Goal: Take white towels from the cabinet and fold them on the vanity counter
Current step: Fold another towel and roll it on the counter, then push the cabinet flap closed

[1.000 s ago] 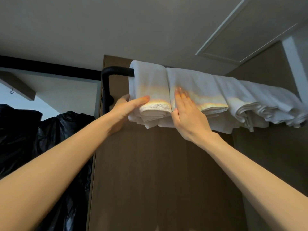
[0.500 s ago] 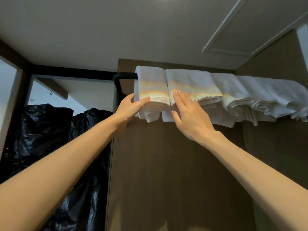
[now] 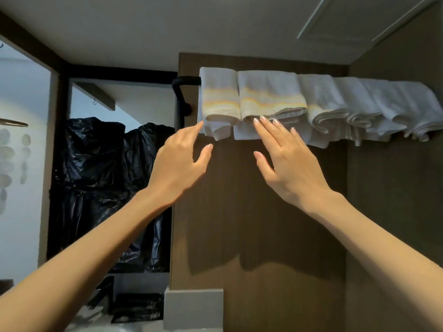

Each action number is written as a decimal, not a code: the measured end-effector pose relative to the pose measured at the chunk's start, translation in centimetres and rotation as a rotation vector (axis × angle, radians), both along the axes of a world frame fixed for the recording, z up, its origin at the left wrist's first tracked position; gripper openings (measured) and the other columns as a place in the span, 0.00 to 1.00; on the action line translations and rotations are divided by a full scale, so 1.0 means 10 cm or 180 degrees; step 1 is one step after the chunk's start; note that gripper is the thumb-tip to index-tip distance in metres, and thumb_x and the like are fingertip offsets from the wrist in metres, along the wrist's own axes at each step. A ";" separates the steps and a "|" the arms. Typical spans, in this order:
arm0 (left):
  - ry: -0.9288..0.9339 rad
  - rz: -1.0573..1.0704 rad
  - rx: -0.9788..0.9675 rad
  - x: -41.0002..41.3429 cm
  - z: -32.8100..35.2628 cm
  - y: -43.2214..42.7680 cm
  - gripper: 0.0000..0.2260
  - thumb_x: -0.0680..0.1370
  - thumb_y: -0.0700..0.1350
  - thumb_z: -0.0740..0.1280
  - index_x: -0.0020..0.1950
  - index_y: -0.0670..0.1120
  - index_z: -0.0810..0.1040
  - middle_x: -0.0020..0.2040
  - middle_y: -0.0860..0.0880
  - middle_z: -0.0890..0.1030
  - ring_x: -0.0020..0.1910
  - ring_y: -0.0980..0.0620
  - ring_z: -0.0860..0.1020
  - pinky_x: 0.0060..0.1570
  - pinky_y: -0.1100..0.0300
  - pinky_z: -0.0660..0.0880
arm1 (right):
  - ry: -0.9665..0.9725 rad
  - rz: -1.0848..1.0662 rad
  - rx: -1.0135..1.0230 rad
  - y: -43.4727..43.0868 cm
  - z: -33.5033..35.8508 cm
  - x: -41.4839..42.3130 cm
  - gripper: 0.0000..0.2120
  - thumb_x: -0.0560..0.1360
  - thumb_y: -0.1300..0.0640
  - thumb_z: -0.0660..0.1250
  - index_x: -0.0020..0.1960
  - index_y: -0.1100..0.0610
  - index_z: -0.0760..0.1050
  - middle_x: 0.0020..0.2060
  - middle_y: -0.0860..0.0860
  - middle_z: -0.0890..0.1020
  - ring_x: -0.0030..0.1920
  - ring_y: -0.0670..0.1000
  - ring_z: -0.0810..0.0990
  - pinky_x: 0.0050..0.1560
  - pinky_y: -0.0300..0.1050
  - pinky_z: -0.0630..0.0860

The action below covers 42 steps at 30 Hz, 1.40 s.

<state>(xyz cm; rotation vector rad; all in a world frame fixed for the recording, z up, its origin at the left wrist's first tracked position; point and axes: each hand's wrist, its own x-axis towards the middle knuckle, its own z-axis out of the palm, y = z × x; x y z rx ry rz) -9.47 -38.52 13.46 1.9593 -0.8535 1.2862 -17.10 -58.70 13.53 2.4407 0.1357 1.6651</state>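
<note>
**Q:** Item 1, towels: where do they sit?
**A:** White towels (image 3: 335, 101) hang folded over a black rail (image 3: 185, 82) at the top of your view. They run in a row L to R against the brown wood panel (image 3: 251, 212). The leftmost towel (image 3: 219, 97) and the 2nd towel (image 3: 271, 94) each show a yellowish band above the hem. The rest overlap toward the R edge.

**Q:** Item 2, my L hand?
**A:** Your left hand (image 3: 177, 168) is raised just below the leftmost towel, fingers (image 3: 199, 128) spread and relaxed, holding nothing. The index tip is at that towel's lower-L corner. Whether it touches or stops just short, can't tell.

**Q:** Item 3, R hand?
**A:** Your right hand (image 3: 292, 168) is raised beside it, the two hands apart. Its fingers are straight and fanned, w/ nothing gripped. The tips reach the bottom hem of the 2nd towel; the thumb hangs free below.

**Q:** Misc?
**A:** Black plastic bags (image 3: 100, 159) hang in the opening L of the panel.
</note>
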 end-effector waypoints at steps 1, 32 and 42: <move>-0.0065 0.0053 0.0040 -0.05 -0.09 0.04 0.24 0.81 0.52 0.60 0.76 0.50 0.62 0.73 0.50 0.68 0.72 0.51 0.65 0.70 0.51 0.62 | 0.0046 -0.0005 -0.0010 0.01 -0.08 -0.06 0.27 0.82 0.48 0.55 0.79 0.52 0.53 0.77 0.49 0.58 0.78 0.51 0.55 0.77 0.50 0.51; 0.0812 -0.0128 0.1448 -0.78 -3.07 -1.01 0.24 0.81 0.52 0.60 0.76 0.49 0.63 0.71 0.47 0.71 0.70 0.47 0.69 0.68 0.43 0.67 | 0.1857 -0.0180 0.0705 -1.09 -3.10 -1.10 0.25 0.81 0.50 0.59 0.77 0.52 0.60 0.75 0.51 0.66 0.74 0.53 0.65 0.74 0.55 0.58; 0.1768 0.0174 0.1527 -1.17 -4.29 -2.07 0.26 0.81 0.50 0.61 0.77 0.47 0.60 0.71 0.46 0.70 0.70 0.47 0.68 0.68 0.47 0.66 | 0.2661 0.0293 0.0766 -2.16 -4.30 -1.12 0.26 0.80 0.55 0.62 0.77 0.55 0.61 0.75 0.53 0.65 0.73 0.54 0.65 0.73 0.58 0.61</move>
